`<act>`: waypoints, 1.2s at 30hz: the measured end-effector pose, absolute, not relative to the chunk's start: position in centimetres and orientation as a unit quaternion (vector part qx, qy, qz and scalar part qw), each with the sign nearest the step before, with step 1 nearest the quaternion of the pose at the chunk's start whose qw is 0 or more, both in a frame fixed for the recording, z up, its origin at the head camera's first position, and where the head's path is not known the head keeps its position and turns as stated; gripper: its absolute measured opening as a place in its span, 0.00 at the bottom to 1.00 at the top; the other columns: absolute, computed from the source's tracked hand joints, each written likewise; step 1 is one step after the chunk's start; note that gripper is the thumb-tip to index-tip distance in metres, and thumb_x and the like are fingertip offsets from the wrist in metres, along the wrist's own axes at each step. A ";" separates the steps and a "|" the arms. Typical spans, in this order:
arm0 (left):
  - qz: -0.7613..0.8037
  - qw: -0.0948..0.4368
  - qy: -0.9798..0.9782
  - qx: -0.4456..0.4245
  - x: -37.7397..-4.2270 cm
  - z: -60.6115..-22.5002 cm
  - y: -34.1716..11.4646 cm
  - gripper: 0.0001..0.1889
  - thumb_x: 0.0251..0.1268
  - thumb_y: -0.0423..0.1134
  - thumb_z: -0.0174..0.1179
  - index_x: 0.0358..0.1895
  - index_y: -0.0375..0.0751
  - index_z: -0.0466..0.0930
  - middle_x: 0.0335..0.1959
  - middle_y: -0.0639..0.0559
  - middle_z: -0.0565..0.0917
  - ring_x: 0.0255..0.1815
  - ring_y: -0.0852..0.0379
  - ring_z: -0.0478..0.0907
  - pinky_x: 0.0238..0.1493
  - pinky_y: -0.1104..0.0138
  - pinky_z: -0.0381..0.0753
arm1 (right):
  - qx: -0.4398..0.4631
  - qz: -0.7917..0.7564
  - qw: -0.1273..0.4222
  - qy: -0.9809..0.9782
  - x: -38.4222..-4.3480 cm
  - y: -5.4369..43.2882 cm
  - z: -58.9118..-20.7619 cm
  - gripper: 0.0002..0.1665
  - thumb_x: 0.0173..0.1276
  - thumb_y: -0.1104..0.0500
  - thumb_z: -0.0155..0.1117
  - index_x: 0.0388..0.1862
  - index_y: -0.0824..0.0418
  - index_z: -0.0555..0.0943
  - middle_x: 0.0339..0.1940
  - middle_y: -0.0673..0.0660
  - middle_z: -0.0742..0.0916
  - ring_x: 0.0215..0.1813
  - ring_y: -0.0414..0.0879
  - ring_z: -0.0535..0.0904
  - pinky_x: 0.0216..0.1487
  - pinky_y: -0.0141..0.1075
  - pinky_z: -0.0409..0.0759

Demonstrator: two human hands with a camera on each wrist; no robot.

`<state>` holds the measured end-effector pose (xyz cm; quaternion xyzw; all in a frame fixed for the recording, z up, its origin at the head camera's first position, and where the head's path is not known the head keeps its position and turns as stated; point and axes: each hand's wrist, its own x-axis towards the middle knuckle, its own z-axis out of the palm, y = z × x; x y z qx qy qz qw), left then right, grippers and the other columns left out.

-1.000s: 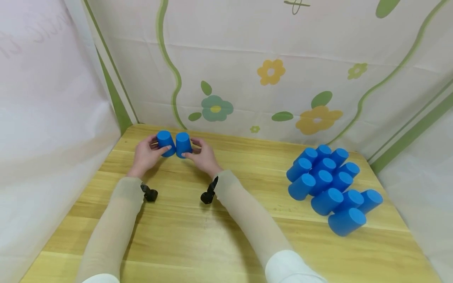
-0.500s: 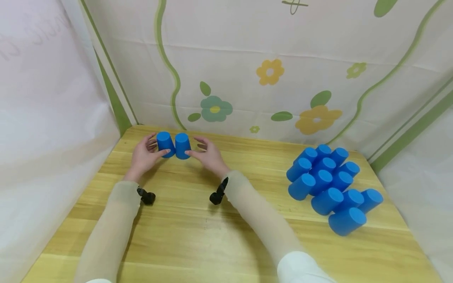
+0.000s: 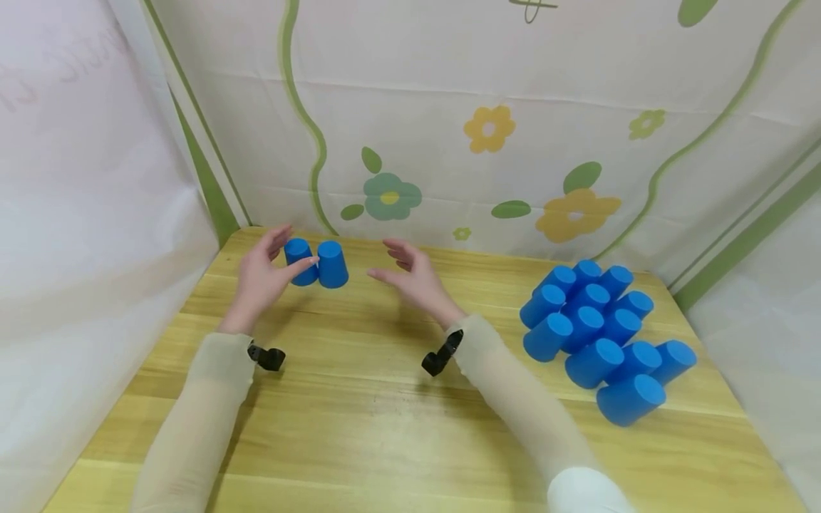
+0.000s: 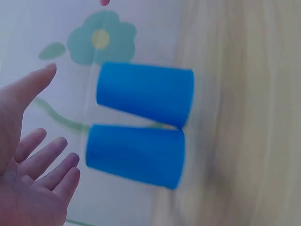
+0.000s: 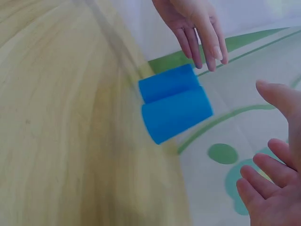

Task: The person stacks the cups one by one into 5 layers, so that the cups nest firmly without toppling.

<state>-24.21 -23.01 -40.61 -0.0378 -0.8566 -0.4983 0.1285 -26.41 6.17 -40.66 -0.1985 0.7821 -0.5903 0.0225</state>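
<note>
Two blue cups (image 3: pixel 333 266) stand upside down side by side at the back left of the table, their bases meeting in the left wrist view. My left hand (image 3: pixel 261 278) is spread just above and beside the left cup (image 3: pixel 299 255); its thumb overlaps that cup in the head view. In the left wrist view the fingers (image 4: pixel 56 169) are clear of both cups. My right hand (image 3: pixel 417 279) hovers to the right of the pair, fingers apart and holding nothing. The right wrist view shows a gap between this hand (image 5: pixel 273 174) and the cups (image 5: pixel 176 113).
A cluster of several upside-down blue cups (image 3: pixel 584 326) stands at the right of the wooden table (image 3: pixel 385 427). A white curtain (image 3: pixel 423 71) with printed flowers hangs behind the table, with more cloth (image 3: pixel 83 214) at the left side.
My right hand has let go of the right cup and moved away to the right. The left hand has loosened from the left cup and lifted slightly. Both cups stay in place.
</note>
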 end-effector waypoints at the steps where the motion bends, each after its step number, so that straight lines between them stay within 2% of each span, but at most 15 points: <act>1: -0.498 0.131 -0.856 -0.042 -24.1 -40.3 -22.7 0.46 0.61 0.57 0.72 0.78 0.42 0.63 0.75 0.45 0.68 0.76 0.45 0.63 0.74 0.52 0.62 | -0.200 -0.593 0.019 0.780 -26.3 6.6 -40.4 0.41 0.65 0.48 0.77 0.73 0.56 0.73 0.70 0.49 0.77 0.71 0.49 0.71 0.71 0.39 0.68; 6: -0.494 0.144 -0.855 -0.065 -23.4 -39.3 -21.1 0.45 0.61 0.58 0.72 0.77 0.45 0.65 0.75 0.48 0.69 0.76 0.45 0.62 0.72 0.44 0.62 | -0.206 -0.594 0.002 0.777 -25.4 8.9 -39.7 0.41 0.65 0.50 0.77 0.73 0.57 0.72 0.71 0.54 0.77 0.71 0.48 0.71 0.71 0.36 0.67; 12: -0.488 0.155 -0.853 -0.105 -22.8 -38.6 -19.3 0.42 0.61 0.54 0.74 0.75 0.45 0.68 0.73 0.48 0.71 0.74 0.46 0.64 0.71 0.42 0.64 | -0.208 -0.577 -0.006 0.789 -24.0 11.6 -40.0 0.41 0.66 0.49 0.76 0.75 0.57 0.71 0.71 0.51 0.77 0.72 0.45 0.70 0.71 0.35 0.67; 19: -0.488 0.117 -0.855 -0.127 -22.1 -39.2 -17.4 0.40 0.61 0.54 0.74 0.76 0.51 0.68 0.74 0.50 0.70 0.75 0.45 0.64 0.69 0.39 0.65 | -0.200 -0.560 -0.011 0.804 -22.4 14.7 -40.8 0.41 0.68 0.51 0.75 0.75 0.60 0.70 0.72 0.54 0.75 0.73 0.48 0.68 0.72 0.37 0.65; 27: -0.500 0.082 -0.847 -0.159 -21.9 -40.7 -15.1 0.41 0.60 0.52 0.75 0.75 0.45 0.68 0.73 0.50 0.71 0.75 0.47 0.64 0.70 0.42 0.66 | -0.169 -0.554 -0.021 0.815 -21.2 17.6 -42.0 0.38 0.66 0.56 0.76 0.73 0.60 0.73 0.71 0.55 0.77 0.73 0.51 0.69 0.73 0.45 0.65; 32: -0.503 0.068 -0.844 -0.174 -21.8 -41.3 -13.6 0.40 0.60 0.51 0.75 0.75 0.46 0.69 0.72 0.50 0.72 0.74 0.49 0.64 0.71 0.45 0.64 | -0.141 -0.531 -0.019 0.835 -19.9 19.4 -42.1 0.39 0.66 0.49 0.76 0.74 0.54 0.73 0.71 0.51 0.76 0.73 0.50 0.69 0.73 0.49 0.65; 36: -0.505 0.053 -0.842 -0.183 -21.7 -41.5 -12.5 0.41 0.60 0.50 0.75 0.75 0.44 0.69 0.73 0.50 0.72 0.74 0.50 0.65 0.73 0.48 0.63 | -0.133 -0.527 -0.024 0.839 -18.9 20.7 -42.1 0.40 0.65 0.48 0.76 0.73 0.53 0.73 0.71 0.50 0.77 0.73 0.50 0.69 0.73 0.49 0.66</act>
